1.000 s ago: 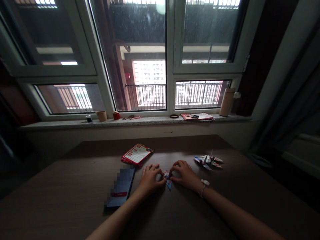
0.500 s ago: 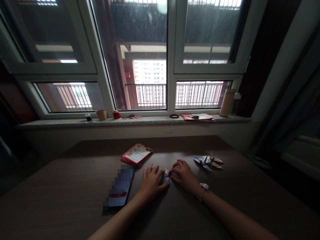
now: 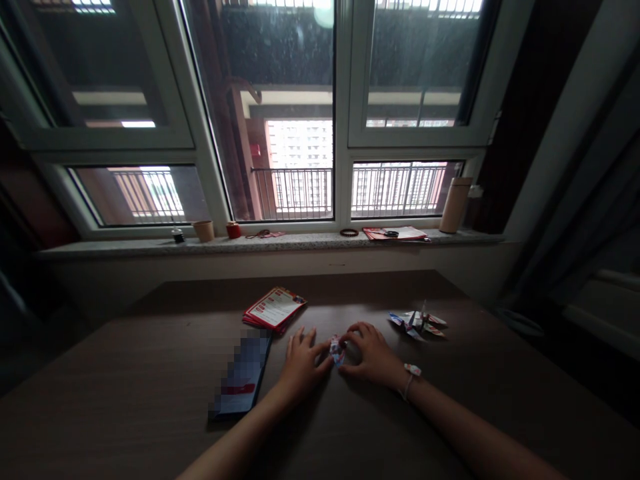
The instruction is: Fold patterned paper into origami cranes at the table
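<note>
A small piece of folded printed paper (image 3: 337, 348), patterned in red, white and blue, is on the table between my two hands. My left hand (image 3: 304, 363) pinches its left edge with thumb and forefinger, the other fingers spread forward. From the other side my right hand (image 3: 371, 357) grips the paper, forefinger at the upper edge and thumb at the lower one. The fingertips cover parts of the paper, so its exact fold cannot be made out. Folded paper cranes (image 3: 417, 322) in similar colours sit to the right of my right hand.
A stack of red-bordered printed sheets (image 3: 277, 309) lies beyond my left hand. The phone (image 3: 246, 373) lies left of my left forearm, its screen partly blurred. Along the windowsill (image 3: 300, 241) stand a paper cup (image 3: 203, 231), a red spool (image 3: 233, 230), scissors (image 3: 391, 234) on papers and a bottle (image 3: 455, 205).
My right thumb has moved down and left to the paper's lower edge, and the hand has shifted slightly. The paper has turned a little and shows more of its surface. My left thumb has drawn back slightly.
</note>
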### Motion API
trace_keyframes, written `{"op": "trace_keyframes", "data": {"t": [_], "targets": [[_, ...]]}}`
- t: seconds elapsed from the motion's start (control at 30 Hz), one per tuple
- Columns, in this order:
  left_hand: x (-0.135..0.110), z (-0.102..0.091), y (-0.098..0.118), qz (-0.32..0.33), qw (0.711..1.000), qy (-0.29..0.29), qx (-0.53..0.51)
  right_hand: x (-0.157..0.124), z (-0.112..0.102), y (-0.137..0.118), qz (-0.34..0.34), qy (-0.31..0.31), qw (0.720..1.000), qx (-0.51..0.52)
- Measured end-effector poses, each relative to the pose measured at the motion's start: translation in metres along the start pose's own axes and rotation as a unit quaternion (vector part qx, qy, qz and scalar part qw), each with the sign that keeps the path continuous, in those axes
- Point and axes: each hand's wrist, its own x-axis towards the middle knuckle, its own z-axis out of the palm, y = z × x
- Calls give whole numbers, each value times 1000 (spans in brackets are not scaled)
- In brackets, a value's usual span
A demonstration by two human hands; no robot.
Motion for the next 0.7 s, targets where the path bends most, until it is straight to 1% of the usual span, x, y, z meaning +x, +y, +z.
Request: {"op": "trace_keyframes", "data": {"t": [0.2, 0.33, 0.4, 0.53, 0.7], "targets": [[0, 3, -3, 2, 1000, 7, -6, -2, 2, 1, -5, -14, 1000, -6], [-1, 3, -3, 7, 1000, 18, -11, -3, 1, 5, -11, -29, 999, 13], [-1, 3, -3, 10, 1000, 21, -16, -2, 1, 7, -13, -24, 999, 30], [-1, 3, -3, 22, 998, 40, -34, -1, 3, 10, -12, 5, 998, 57], [3, 1, -1, 34, 998, 30, -49, 2, 4, 9, -14, 9, 997, 71]]}}
